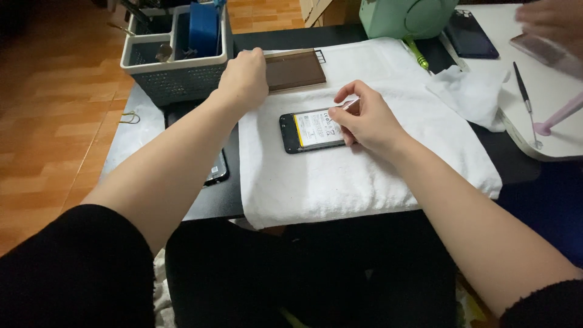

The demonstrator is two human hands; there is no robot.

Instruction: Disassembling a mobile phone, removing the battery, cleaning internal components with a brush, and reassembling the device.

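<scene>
landmark: white towel (364,176), folded terry cloth, nubby pile, spread flat over a dark table top (209,206). likely laid as a soft, non-slip pad so parts do not scratch or slide.

opened phone (306,130): lies near the middle of the towel, back cover off, long axis running left to right. black rigid frame, rounded corners; a flat battery with a white label and a yellow strip at its left end fills the body. face-down placement presumably keeps the internals up for access.

right hand (367,121): rests on the towel at the phone's right end, fingers curled together, thumb and forefinger pinching a thin, pale, metallic-looking tool (351,104) whose tip meets the phone's upper right edge. heel of the hand on the cloth, probably for steadiness.

left hand (244,78): at the towel's far-left corner, closed loosely over the near end of a flat brown rectangular case (296,69), matte, with a ribbed lip. whether it grips or only presses i cannot tell.

beyond the towel's left edge: grey perforated plastic basket (176,79) with a blue box inside; a second dark phone (215,173) partly under the left forearm.

beyond the towel's far edge: pale green rounded plastic device (404,15), green-handled screwdriver (416,53).

off the towel's right side: crumpled white tissue (470,94), dark flat phone (470,36), slim metal pick (527,103) on a white tray (559,143); another person's hand (552,21) blurred at the top right corner.
</scene>
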